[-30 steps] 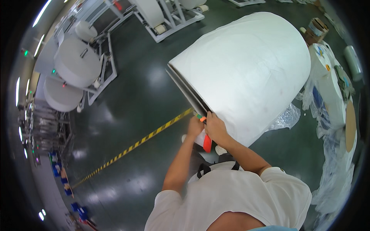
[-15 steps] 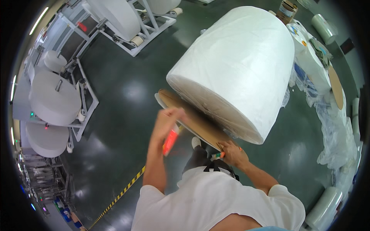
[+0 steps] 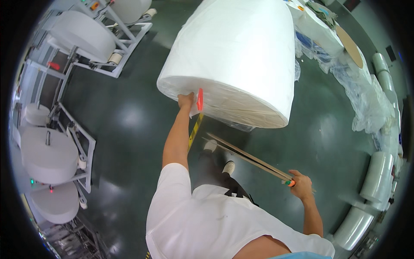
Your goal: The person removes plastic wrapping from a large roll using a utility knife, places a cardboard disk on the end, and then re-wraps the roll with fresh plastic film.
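A huge white roll [image 3: 237,47], wrapped in clear film, lies on its side in front of me, its end face toward me. My left hand [image 3: 186,101] reaches to the lower left of that face, fingers closed on a flat red-and-white piece [image 3: 200,100] whose kind I cannot make out. Whether these fingers touch the film is unclear. Out to the right, my right hand [image 3: 302,185] grips two thin brown cardboard sheets [image 3: 254,160] by their edge; they show nearly edge-on. A small orange-and-green object [image 3: 290,183] is in that hand too.
White rolls on metal frames [image 3: 49,149] stand along the left. Crumpled clear film [image 3: 360,105] and wrapped rolls [image 3: 376,177] line the right, with a brown cardboard disc [image 3: 349,46] leaning there. Yellow-and-black floor tape [image 3: 195,131] runs below the roll. My shoes [image 3: 229,167] are near the sheets.
My left hand has moved forward to the roll's end face with the red-and-white piece. My right hand has swung the cardboard sheets away to the right, off the face. My view has shifted.
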The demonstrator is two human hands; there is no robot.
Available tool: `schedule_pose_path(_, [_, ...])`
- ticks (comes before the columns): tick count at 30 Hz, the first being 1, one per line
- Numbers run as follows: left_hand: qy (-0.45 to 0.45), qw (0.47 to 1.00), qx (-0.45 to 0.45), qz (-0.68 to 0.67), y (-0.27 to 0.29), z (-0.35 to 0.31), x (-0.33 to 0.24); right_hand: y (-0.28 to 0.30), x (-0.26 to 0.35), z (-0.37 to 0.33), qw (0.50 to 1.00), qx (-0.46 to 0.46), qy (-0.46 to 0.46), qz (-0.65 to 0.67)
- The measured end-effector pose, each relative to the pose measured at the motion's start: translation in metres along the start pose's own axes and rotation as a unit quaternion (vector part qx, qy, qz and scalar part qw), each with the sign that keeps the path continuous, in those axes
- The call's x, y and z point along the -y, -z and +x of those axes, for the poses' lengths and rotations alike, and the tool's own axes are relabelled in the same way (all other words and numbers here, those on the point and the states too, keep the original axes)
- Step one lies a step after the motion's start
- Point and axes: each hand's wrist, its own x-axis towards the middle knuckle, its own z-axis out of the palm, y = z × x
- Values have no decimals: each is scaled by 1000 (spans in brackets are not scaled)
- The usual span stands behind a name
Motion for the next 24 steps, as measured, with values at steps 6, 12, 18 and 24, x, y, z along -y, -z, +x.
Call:
schedule_pose_path(6, [61,986,-78,-131,-39,68,37,-59,-52,-19,987,37,-136,-73])
schedule_pose_path(12, [-135,943,62,296,72,92,156,-77,-78,31,967,81,-221,-98])
schedule_pose_path(18, [48,815,59,-575,273,140,123,-83,-92,24,945,55,-310,-90])
schedule_pose_path(24, [170,961,-193,103,360,200,156,-67,-80,48,928,34,-364,-70])
